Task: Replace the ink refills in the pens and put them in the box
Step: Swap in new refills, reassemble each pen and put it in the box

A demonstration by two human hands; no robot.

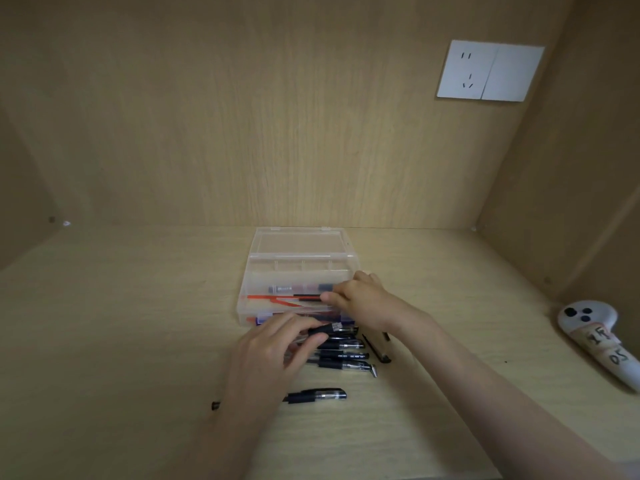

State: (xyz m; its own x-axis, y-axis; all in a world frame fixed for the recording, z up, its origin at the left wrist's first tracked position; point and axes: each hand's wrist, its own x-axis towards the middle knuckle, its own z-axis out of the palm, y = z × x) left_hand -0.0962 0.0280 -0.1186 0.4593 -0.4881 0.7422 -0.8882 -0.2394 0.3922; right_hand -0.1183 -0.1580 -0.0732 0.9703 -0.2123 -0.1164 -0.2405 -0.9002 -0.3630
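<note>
Reaching into the clear plastic box, the right hand curls its fingertips onto the near end of a thin black refill. The refill lies on the box floor among red refills. The pinch looks made, though the contact is small and blurred. One pen already lies in the box just behind them, and the lid is folded back flat on the wooden desk.

The left hand grips a black pen between thumb and curled fingers, just in front of the box's near wall and above a row of pens lying side by side. Another pen lies alone nearer the person. A small black cap sits well off to its left.

By my reading, the step in hand is fetching a fresh refill for the pen the left hand holds. I cannot tell whether that pen is already unscrewed and emptied.

The next move would call for lifting the refill up over the box wall without dragging the red ones along. It then has to be brought to the barrel and lined up end-on with the opening. A refill this slender will likely bend or roll in a loose pinch, so the hold needs to be firm and close to the end being guided.
</note>
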